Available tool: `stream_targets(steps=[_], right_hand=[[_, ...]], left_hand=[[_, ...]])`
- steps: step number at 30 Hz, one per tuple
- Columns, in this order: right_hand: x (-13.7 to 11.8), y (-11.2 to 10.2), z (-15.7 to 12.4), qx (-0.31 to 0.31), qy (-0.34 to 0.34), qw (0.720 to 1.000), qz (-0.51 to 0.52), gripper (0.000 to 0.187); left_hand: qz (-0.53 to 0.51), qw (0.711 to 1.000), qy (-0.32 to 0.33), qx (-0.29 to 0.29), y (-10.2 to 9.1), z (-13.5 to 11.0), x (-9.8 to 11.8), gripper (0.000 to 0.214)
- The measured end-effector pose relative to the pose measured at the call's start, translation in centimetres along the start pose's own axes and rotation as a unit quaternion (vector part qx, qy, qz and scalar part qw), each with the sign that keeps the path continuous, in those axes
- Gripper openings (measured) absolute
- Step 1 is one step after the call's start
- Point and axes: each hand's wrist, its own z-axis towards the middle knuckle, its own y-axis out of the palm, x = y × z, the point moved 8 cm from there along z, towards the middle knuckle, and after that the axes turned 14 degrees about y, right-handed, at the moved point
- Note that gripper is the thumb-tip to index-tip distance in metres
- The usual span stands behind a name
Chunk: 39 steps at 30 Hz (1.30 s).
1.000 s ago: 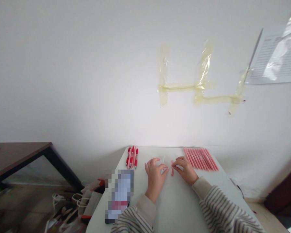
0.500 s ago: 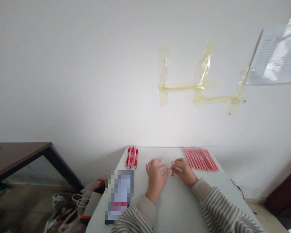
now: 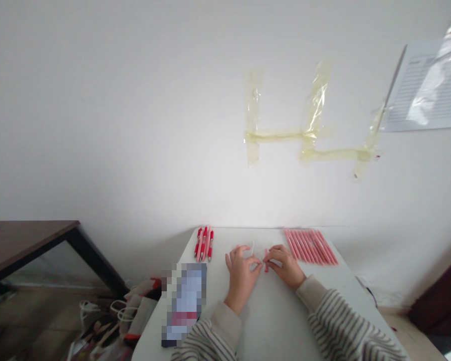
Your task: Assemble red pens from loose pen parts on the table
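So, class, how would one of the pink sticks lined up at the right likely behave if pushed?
A pink stick looks apt to roll, being slim and seemingly rounded, though lying close side by side may hinder that. It is probably stiff, since all lie straight, and likely light, given its thinness.

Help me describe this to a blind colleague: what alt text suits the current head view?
A person's left hand and right hand nearly meet over a smooth white table, a short, slim red-pink piece partly hidden by the right. Red-and-pink pens lie bunched at left; slim pink sticks lie side by side at right.
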Motion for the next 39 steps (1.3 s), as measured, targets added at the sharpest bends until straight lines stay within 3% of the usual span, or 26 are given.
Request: stream_targets(steps=[8, 13, 39], right_hand=[[1.5, -0.7, 0.3, 0.063, 0.005, 0.998, -0.019, 0.025], [2.8, 0.3, 0.3, 0.046, 0.021, 0.998, -0.027, 0.037], [3.8, 0.5, 0.4, 0.042, 0.043, 0.997, -0.048, 0.035]], left_hand=[[0.067, 0.995, -0.05, 0.05, -2.0, -0.1, -1.8, 0.008], [0.132, 0.986, -0.081, 0.065, -3.1, -0.3, -2.8, 0.014], [0.156, 0.984, -0.069, 0.045, -1.9, -0.4, -3.6, 0.006]])
